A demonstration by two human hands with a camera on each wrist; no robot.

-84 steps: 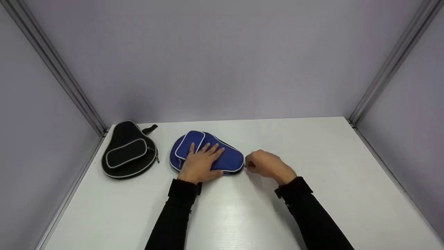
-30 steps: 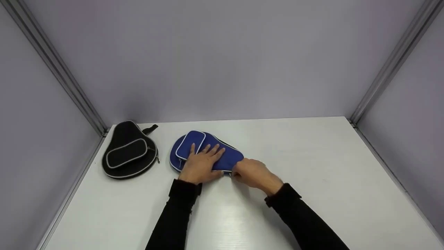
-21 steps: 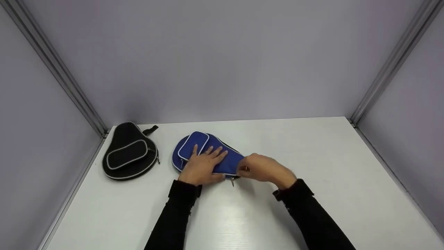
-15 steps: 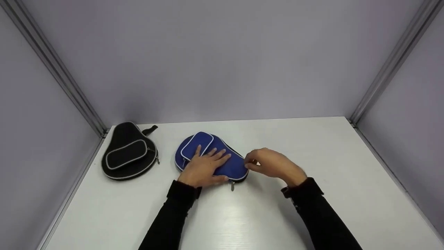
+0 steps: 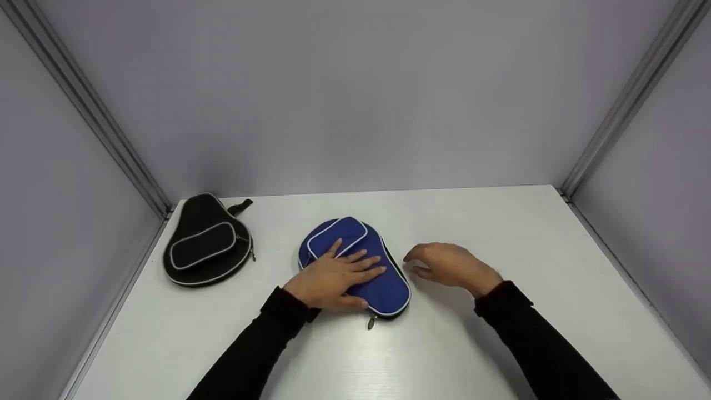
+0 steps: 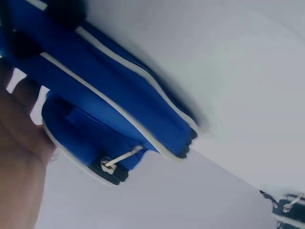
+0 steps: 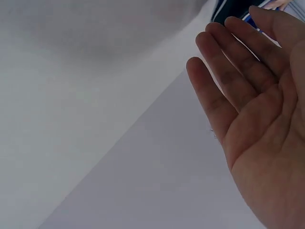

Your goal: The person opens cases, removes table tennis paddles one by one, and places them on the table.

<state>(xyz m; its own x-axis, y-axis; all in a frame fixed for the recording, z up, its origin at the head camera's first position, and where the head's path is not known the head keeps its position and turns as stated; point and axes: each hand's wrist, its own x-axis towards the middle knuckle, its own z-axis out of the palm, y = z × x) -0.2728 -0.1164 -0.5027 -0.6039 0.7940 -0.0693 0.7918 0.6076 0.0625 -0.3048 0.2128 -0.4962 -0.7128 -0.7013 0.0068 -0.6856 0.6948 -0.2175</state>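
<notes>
A blue paddle case point(image 5: 389, 291) with white piping lies flat on the table, its narrow end pointing front right. My left hand point(image 5: 333, 280) rests on top of it with fingers spread, partly over the small front pocket point(image 5: 341, 233). From the narrow end's front edge hangs a metal zipper pull point(image 5: 371, 322), touched by neither hand. Just right of the case is my right hand point(image 5: 447, 264), holding nothing, fingers loosely bent; its palm point(image 7: 257, 124) shows bare in the right wrist view. The blue case's side point(image 6: 105, 95) fills the upper left of the left wrist view.
A black paddle case point(image 5: 194, 219) with grey piping and a strap point(image 5: 240, 207) lies at the table's left rear. The white table point(image 5: 500, 233) is bounded by grey panels point(image 5: 355, 111) at the back and both sides.
My right hand pinched the zipper pull, moved it round the narrow end to the front edge, released it and drew back right. The blue case has turned clockwise and shifted right beneath my left hand.
</notes>
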